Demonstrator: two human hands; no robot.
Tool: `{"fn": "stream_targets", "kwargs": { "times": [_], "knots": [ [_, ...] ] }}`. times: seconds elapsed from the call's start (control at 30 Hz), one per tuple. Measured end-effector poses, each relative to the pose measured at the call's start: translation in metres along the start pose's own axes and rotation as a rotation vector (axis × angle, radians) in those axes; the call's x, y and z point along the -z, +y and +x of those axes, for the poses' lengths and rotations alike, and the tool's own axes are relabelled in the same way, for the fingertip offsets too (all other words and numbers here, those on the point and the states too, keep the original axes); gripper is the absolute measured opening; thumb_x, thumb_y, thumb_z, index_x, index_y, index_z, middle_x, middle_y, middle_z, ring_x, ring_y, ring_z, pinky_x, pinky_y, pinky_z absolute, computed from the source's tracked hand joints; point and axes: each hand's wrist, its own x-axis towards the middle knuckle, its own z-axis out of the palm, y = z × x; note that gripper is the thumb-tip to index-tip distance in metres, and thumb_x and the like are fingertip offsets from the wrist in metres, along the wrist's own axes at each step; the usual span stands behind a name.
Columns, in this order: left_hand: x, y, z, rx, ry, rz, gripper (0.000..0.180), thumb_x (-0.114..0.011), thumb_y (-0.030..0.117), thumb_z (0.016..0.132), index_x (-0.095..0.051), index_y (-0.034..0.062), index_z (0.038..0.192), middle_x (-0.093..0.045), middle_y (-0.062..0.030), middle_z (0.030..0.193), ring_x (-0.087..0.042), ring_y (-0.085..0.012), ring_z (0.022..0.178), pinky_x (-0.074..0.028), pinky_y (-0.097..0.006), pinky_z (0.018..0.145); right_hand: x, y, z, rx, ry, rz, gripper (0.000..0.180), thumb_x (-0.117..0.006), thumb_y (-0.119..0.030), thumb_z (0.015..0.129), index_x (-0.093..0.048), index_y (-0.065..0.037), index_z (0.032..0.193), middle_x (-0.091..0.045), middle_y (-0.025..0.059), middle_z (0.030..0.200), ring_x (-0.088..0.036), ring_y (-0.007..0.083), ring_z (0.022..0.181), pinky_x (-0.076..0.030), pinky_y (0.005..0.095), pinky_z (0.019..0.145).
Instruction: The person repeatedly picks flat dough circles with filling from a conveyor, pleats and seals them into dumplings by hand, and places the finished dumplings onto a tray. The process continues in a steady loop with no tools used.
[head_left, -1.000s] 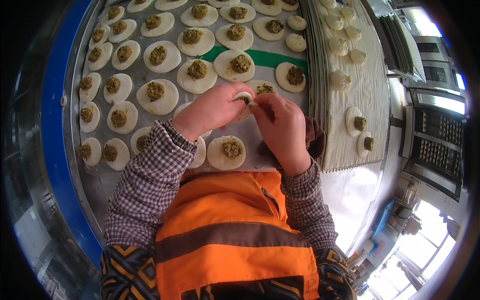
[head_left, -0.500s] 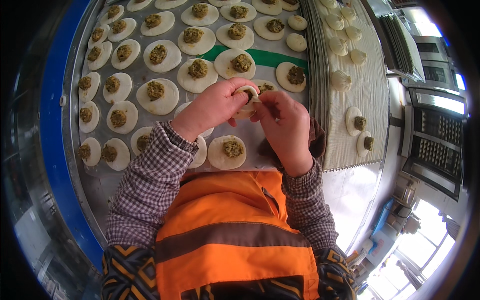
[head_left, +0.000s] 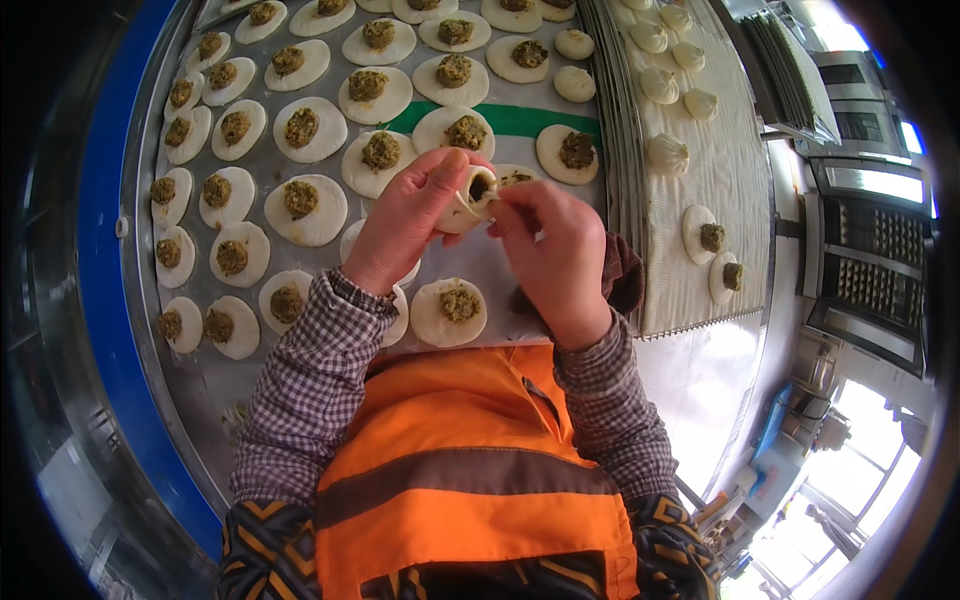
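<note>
Head view: one pale round dough wrapper with dark green filling (head_left: 472, 198), half-closed, is held above the grey metal tray (head_left: 250, 385), cupped in the left hand (head_left: 405, 222); its open mouth is turned toward the right hand (head_left: 555, 250), whose fingertips (head_left: 497, 212) are pinched narrowly on its rim.

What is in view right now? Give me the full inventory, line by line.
dumpling in hand: one, pale dough half closed over green-brown filling, between both hands.
open wrappers with filling: roughly thirty, white rounds with green-brown mounds, across the metal table.
metal table: one, grey, blue rim on the left.
green strip: one, on the table beyond the hands.
folded dumplings: about eight, white, on the cloth tray at right.
filled wrappers on the tray: two, near its front edge.
cloth tray: one, off-white, right of the table.
left hand: grip around the dumpling.
right hand: fingertips pinching its edge.
</note>
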Motion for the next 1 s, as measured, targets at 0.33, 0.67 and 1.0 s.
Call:
{"fn": "stream_targets", "kwargs": {
  "times": [0.33, 0.67, 1.0],
  "knots": [
    [0.003, 0.016, -0.003, 0.291, 0.047, 0.227, 0.067, -0.033, 0.072, 0.094, -0.061, 0.0118, 0.105, -0.058, 0.0043, 0.079, -0.051, -0.0022, 0.062, -0.034, -0.016, 0.048, 0.0, -0.001, 0.0, 0.138, -0.047, -0.196, 0.022, -0.071, 0.004, 0.078, -0.063, 0.0, 0.098, -0.065, 0.0037, 0.08, -0.061, 0.0089, 0.069, -0.05, 0.0227, 0.064],
    [0.003, 0.019, -0.02, 0.129, -0.058, 0.351, 0.071, -0.032, 0.073, 0.093, -0.058, 0.0119, 0.118, -0.059, 0.003, 0.088, -0.054, -0.0017, 0.069, -0.037, -0.017, 0.048, 0.005, -0.007, -0.002, 0.27, -0.048, -0.263, 0.023, -0.073, 0.0, 0.077, -0.064, -0.001, 0.097, -0.067, 0.0058, 0.082, -0.064, 0.0129, 0.07, -0.051, 0.0251, 0.064],
    [-0.01, 0.022, -0.027, -0.017, -0.032, 0.323, 0.067, -0.033, 0.067, 0.097, -0.058, 0.0067, 0.113, -0.063, 0.0004, 0.091, -0.062, -0.0058, 0.072, -0.041, -0.018, 0.048, 0.009, -0.013, -0.006, -0.004, -0.108, 0.034, 0.02, -0.072, 0.001, 0.075, -0.065, -0.002, 0.093, -0.067, 0.0083, 0.083, -0.065, 0.0184, 0.066, -0.051, 0.0282, 0.061]
  ]
}}
